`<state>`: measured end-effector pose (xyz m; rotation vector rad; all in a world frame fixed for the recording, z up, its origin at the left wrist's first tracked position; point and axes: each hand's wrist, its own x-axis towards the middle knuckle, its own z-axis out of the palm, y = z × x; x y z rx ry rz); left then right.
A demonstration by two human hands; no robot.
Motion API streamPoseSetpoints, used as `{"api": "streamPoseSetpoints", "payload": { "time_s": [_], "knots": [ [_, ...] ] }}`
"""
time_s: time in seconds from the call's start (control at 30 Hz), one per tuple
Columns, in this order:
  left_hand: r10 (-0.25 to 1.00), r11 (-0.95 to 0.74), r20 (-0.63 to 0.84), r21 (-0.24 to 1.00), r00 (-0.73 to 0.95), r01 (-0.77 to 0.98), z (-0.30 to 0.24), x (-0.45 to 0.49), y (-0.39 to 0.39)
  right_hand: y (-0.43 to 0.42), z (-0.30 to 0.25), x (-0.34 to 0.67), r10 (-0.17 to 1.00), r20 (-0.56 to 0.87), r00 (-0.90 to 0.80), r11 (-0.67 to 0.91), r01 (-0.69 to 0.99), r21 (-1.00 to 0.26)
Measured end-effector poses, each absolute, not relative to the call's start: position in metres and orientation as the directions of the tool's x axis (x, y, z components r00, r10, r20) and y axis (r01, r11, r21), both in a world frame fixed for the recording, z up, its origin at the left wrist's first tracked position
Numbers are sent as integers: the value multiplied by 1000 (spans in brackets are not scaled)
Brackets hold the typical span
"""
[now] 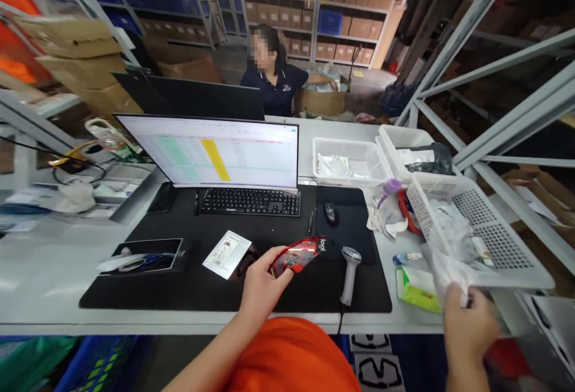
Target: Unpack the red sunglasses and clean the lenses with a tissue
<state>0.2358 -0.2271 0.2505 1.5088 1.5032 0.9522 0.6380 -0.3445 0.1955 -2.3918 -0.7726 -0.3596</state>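
Observation:
My left hand (260, 284) is closed on a shiny red packet (300, 254), held just above the black desk mat (188, 284). A small white card (227, 254) lies on the mat just left of that hand. My right hand (467, 326) pinches a clear plastic bag (442, 272) at the near corner of a tilted white mesh basket (476, 224), which holds more bagged items. A grey barcode scanner (349, 272) rests on the mat between my hands.
A monitor (215, 152), keyboard (249, 201) and mouse (331, 213) stand behind the mat. Two more white baskets (348, 161) sit at the back right. A green packet (415, 290) lies by the table edge. Another person sits beyond the table. Metal racking stands on the right.

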Motion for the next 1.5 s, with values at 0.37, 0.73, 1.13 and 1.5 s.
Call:
{"api": "streamPoseSetpoints", "payload": {
  "time_s": [0.37, 0.73, 1.13, 1.5],
  "knots": [
    [982, -85, 158, 856, -100, 511, 278, 253, -242, -264, 250, 366, 820, -351, 452, -91, -503, -860],
    [896, -338, 443, 733, -37, 590, 265, 238, -246, -244, 261, 358, 951, 43, 307, 96, -163, -982],
    [708, -610, 704, 567, 58, 553, 275, 241, -237, -221, 289, 357, 965, -104, 239, 36, -517, -855],
    [725, -595, 686, 571, 69, 566, 268, 232, -237, -238, 274, 342, 945, -47, 325, 56, -300, -952]
  ]
}}
